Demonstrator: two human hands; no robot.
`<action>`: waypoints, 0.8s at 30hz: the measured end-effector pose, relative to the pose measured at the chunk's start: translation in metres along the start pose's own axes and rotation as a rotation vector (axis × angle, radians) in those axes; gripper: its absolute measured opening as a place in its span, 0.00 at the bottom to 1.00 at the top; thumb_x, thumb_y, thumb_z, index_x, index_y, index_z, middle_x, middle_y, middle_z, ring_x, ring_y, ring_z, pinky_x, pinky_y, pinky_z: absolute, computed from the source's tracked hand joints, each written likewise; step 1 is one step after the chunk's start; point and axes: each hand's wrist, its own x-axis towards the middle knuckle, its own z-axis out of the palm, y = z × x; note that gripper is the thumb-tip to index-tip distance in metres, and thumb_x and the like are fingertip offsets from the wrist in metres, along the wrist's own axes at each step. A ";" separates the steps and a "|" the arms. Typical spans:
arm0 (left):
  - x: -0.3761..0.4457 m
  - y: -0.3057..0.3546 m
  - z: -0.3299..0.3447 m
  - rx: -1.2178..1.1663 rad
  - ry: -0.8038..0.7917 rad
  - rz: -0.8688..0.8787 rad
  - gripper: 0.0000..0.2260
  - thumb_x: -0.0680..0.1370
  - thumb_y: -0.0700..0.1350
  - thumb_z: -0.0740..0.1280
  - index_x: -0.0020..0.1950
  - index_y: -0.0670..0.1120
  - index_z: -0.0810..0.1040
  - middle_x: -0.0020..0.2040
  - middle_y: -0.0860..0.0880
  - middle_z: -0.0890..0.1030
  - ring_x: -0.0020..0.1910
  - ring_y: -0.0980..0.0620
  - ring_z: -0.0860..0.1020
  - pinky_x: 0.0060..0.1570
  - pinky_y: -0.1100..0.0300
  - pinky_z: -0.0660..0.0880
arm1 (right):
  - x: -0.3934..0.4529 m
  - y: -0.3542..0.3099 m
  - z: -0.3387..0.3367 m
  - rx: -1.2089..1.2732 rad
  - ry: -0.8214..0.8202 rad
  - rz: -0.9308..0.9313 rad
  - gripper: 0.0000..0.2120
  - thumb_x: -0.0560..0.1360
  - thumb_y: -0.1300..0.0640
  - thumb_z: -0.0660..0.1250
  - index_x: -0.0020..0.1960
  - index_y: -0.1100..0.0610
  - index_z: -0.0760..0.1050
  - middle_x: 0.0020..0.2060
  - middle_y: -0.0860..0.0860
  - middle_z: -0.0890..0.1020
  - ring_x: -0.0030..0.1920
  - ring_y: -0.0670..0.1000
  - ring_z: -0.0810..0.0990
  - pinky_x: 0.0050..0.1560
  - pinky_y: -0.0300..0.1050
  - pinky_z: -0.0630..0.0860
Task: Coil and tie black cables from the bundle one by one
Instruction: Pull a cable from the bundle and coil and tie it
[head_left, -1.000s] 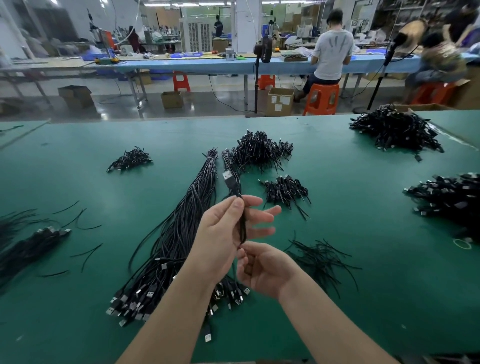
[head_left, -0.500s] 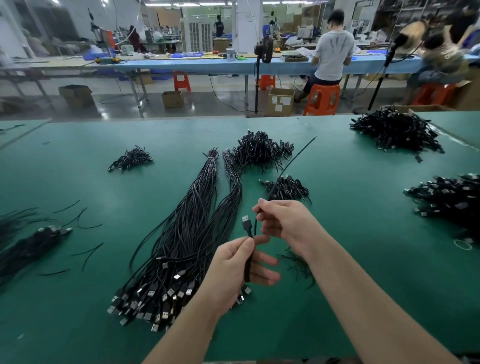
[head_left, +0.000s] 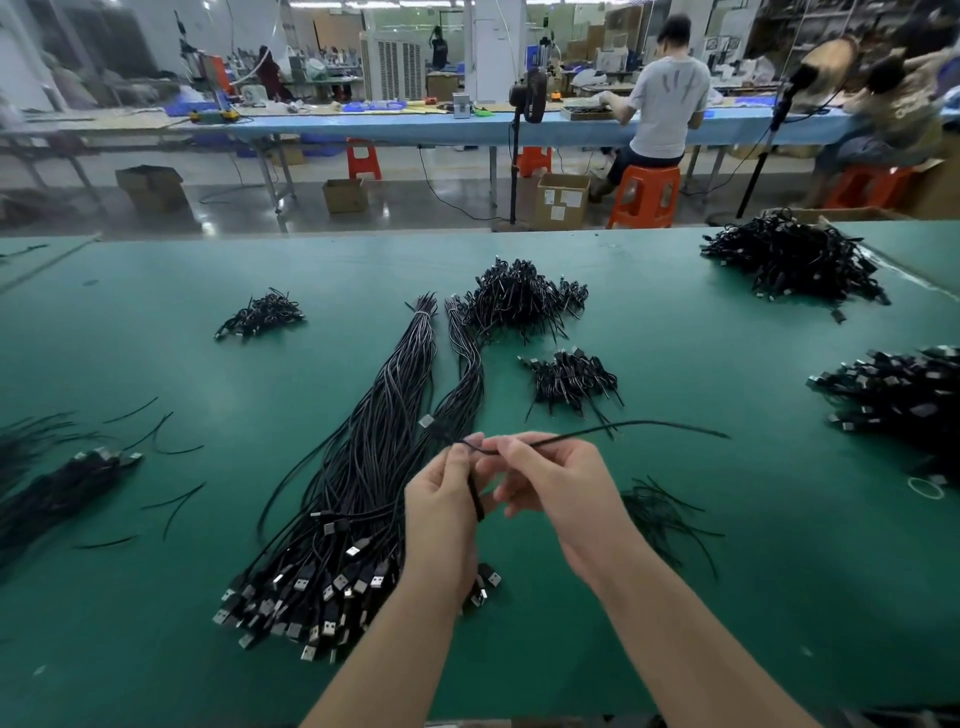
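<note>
A long bundle of black USB cables (head_left: 363, 467) lies on the green table (head_left: 208, 649), its plugs fanned out near me. Above its near end my left hand (head_left: 441, 514) grips a folded black cable (head_left: 474, 493) between thumb and fingers, a plug sticking up past the thumb. My right hand (head_left: 550, 483) pinches a thin black tie (head_left: 623, 430) close to the left thumb. The tie's free end runs out to the right over the table.
Heaps of tied cables lie at the back centre (head_left: 519, 299), centre right (head_left: 571, 379), back right (head_left: 789, 260), right edge (head_left: 893, 395) and back left (head_left: 262, 314). Loose ties (head_left: 660, 514) lie right of my hands, more cables (head_left: 62, 483) at the left.
My right hand came down from higher right to meet the left hand. The tie, which pointed up and away, now lies level toward the right. The left hand rose slightly.
</note>
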 end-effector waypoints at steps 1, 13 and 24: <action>0.004 0.004 0.001 -0.067 0.056 -0.029 0.13 0.85 0.41 0.58 0.54 0.38 0.81 0.47 0.41 0.86 0.47 0.44 0.85 0.40 0.57 0.82 | -0.005 0.004 0.000 0.049 -0.003 0.023 0.07 0.78 0.62 0.68 0.46 0.60 0.86 0.41 0.59 0.86 0.33 0.50 0.80 0.31 0.41 0.77; 0.024 0.029 0.017 -0.359 0.087 -0.060 0.15 0.87 0.42 0.54 0.60 0.32 0.74 0.49 0.39 0.86 0.49 0.43 0.86 0.36 0.60 0.81 | -0.017 0.046 0.010 0.689 0.023 0.604 0.04 0.66 0.63 0.73 0.37 0.64 0.85 0.35 0.56 0.85 0.30 0.48 0.83 0.27 0.37 0.79; 0.012 0.038 0.001 -0.088 -0.338 -0.055 0.15 0.85 0.41 0.57 0.52 0.38 0.83 0.41 0.41 0.84 0.32 0.49 0.82 0.26 0.61 0.75 | -0.006 0.044 -0.014 0.648 0.070 0.678 0.06 0.64 0.62 0.76 0.36 0.66 0.82 0.30 0.53 0.82 0.25 0.46 0.80 0.24 0.36 0.78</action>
